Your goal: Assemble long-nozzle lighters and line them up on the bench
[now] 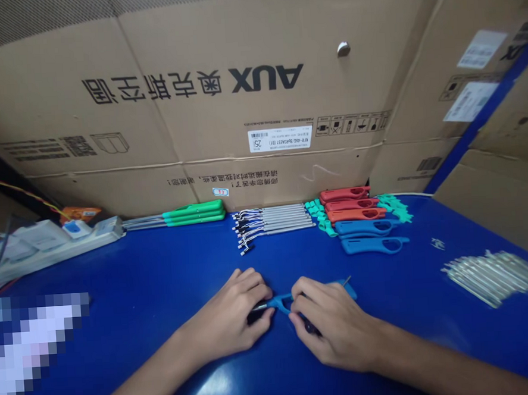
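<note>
Your left hand [224,319] and right hand [334,327] close their grip on a blue plastic lighter-shaped handle [280,302] over the glossy blue tabletop [161,269].

The left hand [226,313] and right hand [334,327] have no gap between them, since the blue handle [279,302] fills it. Ahead, the blue tabletop [160,257] leaves a wide lane up to the bent-tipped metal rods [270,224]. Those rods, the green handles [193,214], the red handles [351,204] and the row of blue handles [374,244] make a low barrier, with a cardboard carton [196,106] walling off the back. Farther right lies a loose pile of metal rods [496,275]; on the left, a power strip [52,246] (cables trailing off it) stands in the way.
</note>
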A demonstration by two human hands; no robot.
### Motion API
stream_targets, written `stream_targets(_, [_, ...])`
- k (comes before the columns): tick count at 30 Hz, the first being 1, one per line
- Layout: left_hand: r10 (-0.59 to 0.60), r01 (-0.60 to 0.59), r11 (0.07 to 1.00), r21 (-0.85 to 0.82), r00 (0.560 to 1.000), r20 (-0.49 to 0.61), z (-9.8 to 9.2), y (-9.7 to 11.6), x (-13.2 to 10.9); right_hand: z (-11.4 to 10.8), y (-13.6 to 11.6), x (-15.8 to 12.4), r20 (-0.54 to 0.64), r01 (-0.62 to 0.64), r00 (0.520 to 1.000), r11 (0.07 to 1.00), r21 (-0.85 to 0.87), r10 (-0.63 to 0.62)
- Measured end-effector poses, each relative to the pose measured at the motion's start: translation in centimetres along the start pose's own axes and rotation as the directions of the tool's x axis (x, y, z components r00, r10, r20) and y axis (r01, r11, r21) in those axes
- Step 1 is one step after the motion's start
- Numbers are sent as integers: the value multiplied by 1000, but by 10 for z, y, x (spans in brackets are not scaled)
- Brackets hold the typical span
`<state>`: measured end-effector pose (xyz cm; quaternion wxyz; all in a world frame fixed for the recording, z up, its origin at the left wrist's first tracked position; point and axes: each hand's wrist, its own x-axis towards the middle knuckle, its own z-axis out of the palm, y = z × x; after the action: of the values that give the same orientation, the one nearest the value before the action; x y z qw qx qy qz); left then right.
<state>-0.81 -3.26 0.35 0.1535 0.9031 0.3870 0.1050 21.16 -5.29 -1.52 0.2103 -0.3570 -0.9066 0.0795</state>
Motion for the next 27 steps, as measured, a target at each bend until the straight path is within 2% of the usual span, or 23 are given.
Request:
stream_targets(9, [14,-14,999,30,1000,8,-2,1,1,-7,-5,2,68,-98,993,992,74,93])
stream_targets(14, [-7,6,1000,-6,1000,-22,-1,-1,-1,-3,-9,-1,-3,-131,991,988,80,132])
stream_targets(19, [-56,54,995,-88,998,-11,-2,-4,0,1,-10,-2,-53,-100,993,993,66,103])
stream_targets(27, [-91,92,988,-123,996,10,-4,-7,1,-9,-9,1,-142,-53,987,987,150,74])
